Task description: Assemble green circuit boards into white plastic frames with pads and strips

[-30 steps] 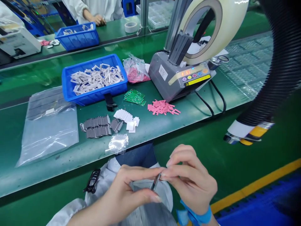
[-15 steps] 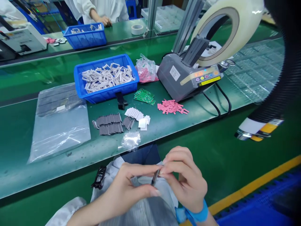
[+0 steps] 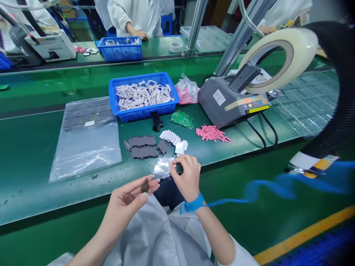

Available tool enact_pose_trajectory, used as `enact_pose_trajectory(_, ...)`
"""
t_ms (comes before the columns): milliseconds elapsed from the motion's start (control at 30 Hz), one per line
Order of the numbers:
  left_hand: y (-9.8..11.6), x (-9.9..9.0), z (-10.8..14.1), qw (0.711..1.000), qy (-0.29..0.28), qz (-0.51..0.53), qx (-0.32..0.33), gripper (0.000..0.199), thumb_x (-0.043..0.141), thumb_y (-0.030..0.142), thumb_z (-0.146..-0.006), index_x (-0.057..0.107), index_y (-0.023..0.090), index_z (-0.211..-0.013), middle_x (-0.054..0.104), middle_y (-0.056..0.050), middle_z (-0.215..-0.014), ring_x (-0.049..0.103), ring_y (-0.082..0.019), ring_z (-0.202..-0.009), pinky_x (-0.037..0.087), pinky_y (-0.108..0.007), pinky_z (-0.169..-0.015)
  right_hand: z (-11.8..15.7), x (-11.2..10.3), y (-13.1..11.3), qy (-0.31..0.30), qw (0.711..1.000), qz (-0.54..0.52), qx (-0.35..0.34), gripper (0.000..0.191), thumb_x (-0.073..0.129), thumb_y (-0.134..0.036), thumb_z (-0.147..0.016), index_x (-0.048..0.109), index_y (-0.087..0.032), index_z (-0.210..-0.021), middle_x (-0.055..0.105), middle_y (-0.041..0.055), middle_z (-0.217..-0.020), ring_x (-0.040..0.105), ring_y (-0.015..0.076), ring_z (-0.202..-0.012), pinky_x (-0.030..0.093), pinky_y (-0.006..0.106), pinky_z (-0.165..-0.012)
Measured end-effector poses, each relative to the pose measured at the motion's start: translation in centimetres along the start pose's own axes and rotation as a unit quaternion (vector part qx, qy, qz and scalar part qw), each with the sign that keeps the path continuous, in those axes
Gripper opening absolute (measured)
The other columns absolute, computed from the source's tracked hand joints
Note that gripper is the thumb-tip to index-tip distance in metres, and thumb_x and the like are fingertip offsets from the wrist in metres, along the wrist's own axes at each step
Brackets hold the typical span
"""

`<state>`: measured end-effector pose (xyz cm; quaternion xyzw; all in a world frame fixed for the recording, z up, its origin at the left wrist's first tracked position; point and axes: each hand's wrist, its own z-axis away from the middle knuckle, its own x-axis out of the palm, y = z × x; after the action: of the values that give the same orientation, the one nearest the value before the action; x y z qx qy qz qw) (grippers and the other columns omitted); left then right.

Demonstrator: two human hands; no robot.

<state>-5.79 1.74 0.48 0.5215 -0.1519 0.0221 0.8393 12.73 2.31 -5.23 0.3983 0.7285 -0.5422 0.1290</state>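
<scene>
Left hand: half open, and here a small dark piece is held between thumb and fingers.
Right hand: thumb and forefinger are curled close at the clear films; whether one is gripped cannot be told.
Table: dark strips are laid out in rows.
Blue bin: farther back, heaped with white frames.

Bright, cool light covers the tabletop, laying pale sheen along its front edge and white glare on the clear film. The blue cord smears with motion blur, and the upper right corner falls dark.
</scene>
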Motion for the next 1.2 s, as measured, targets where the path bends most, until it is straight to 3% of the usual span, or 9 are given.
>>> enact_pose_trajectory(167,-1.0,0.3,0.3,1.000,-0.016,0.006,-0.022,0.029,0.077,0.031,-0.069,0.074,0.024,-0.098,0.076,-0.008,-0.096,0.071,-0.025,-0.092,0.055,-0.037,-0.089,1.0,0.7,0.3,-0.026,0.990,0.061,-0.124,0.019,0.053,-0.019,-0.089,0.062,-0.021,-0.106,0.069,0.0045,-0.105,0.057,0.0213,-0.102,0.034,0.038,-0.088)
enact_pose_trajectory(267,-1.2,0.3,0.2,0.999,-0.021,0.009,-0.044,0.030,0.077,0.033,-0.069,0.074,0.024,-0.097,0.077,-0.007,-0.094,0.071,-0.025,-0.093,0.054,-0.039,-0.092,1.5,-0.8,-0.6,-0.100,0.973,0.069,-0.196,0.028,0.048,-0.021,-0.092,0.057,-0.022,-0.118,0.065,0.0025,-0.119,0.054,0.0217,-0.116,0.033,0.042,-0.099)
enact_pose_trajectory(400,-1.1,0.2,0.0,0.998,-0.040,-0.005,-0.055,0.033,0.077,0.037,-0.068,0.074,0.024,-0.099,0.077,-0.008,-0.093,0.071,-0.026,-0.094,0.053,-0.040,-0.091,1.6,-3.7,-2.4,-0.161,0.964,0.070,-0.202,0.044,0.039,-0.011,-0.090,0.044,-0.015,-0.133,0.059,0.0084,-0.128,0.045,0.0243,-0.127,0.027,0.054,-0.107)
enact_pose_trajectory(500,-1.1,0.4,-0.2,0.996,-0.078,-0.020,-0.037,0.035,0.076,0.037,-0.069,0.073,0.022,-0.100,0.077,-0.009,-0.092,0.071,-0.026,-0.091,0.054,-0.040,-0.088,1.2,-5.4,-3.9,-0.164,0.963,0.016,-0.214,0.051,0.042,-0.010,-0.083,0.041,-0.012,-0.134,0.057,0.0097,-0.129,0.045,0.0225,-0.127,0.032,0.050,-0.107)
enact_pose_trajectory(633,-1.1,1.3,-0.8,0.987,-0.157,-0.043,-0.008,0.038,0.075,0.040,-0.070,0.072,0.021,-0.103,0.078,-0.005,-0.084,0.071,-0.022,-0.078,0.055,-0.032,-0.076,0.7,-5.9,-4.9,-0.111,0.960,-0.011,-0.256,0.035,0.057,-0.022,-0.083,0.056,-0.014,-0.117,0.069,0.0049,-0.107,0.059,0.0210,-0.106,0.031,0.043,-0.107)
enact_pose_trajectory(733,-1.1,1.8,-1.1,0.981,-0.189,-0.040,-0.005,0.043,0.076,0.046,-0.065,0.073,0.022,-0.100,0.077,-0.004,-0.080,0.070,-0.019,-0.077,0.053,-0.027,-0.073,0.7,-5.7,-4.8,-0.062,0.969,-0.016,-0.240,0.021,0.059,-0.015,-0.082,0.061,-0.018,-0.103,0.072,0.0005,-0.093,0.064,0.0175,-0.093,0.028,0.039,-0.106)
enact_pose_trajectory(833,-1.1,2.4,-0.9,0.968,-0.247,0.014,-0.026,0.050,0.067,0.059,-0.068,0.073,0.021,-0.099,0.076,-0.007,-0.084,0.069,-0.018,-0.078,0.052,-0.026,-0.071,1.1,-5.9,-4.5,-0.089,0.970,-0.107,-0.199,0.028,0.061,-0.014,-0.077,0.056,-0.019,-0.104,0.072,0.0014,-0.097,0.065,0.0192,-0.096,0.032,0.041,-0.104)
enact_pose_trajectory(1000,-1.3,4.5,0.2,0.915,-0.332,0.157,-0.163,0.048,0.064,0.060,-0.070,0.074,0.018,-0.092,0.075,-0.007,-0.075,0.070,-0.018,-0.078,0.051,-0.026,-0.076,2.4,-6.0,-4.4,-0.100,0.943,-0.309,-0.077,0.038,0.060,-0.013,-0.070,0.049,-0.022,-0.106,0.070,0.0028,-0.100,0.066,0.0200,-0.097,0.041,0.042,-0.100)
enact_pose_trajectory(1200,-1.9,5.7,0.0,0.906,-0.344,0.199,-0.142,0.037,0.073,0.051,-0.067,0.075,0.020,-0.087,0.074,-0.001,-0.072,0.066,-0.009,-0.067,0.048,-0.017,-0.068,1.8,-8.0,-4.2,-0.080,0.958,-0.263,-0.086,0.023,0.061,-0.036,-0.083,0.052,-0.022,-0.098,0.068,0.0046,-0.099,0.062,0.0223,-0.101,0.039,0.044,-0.101)
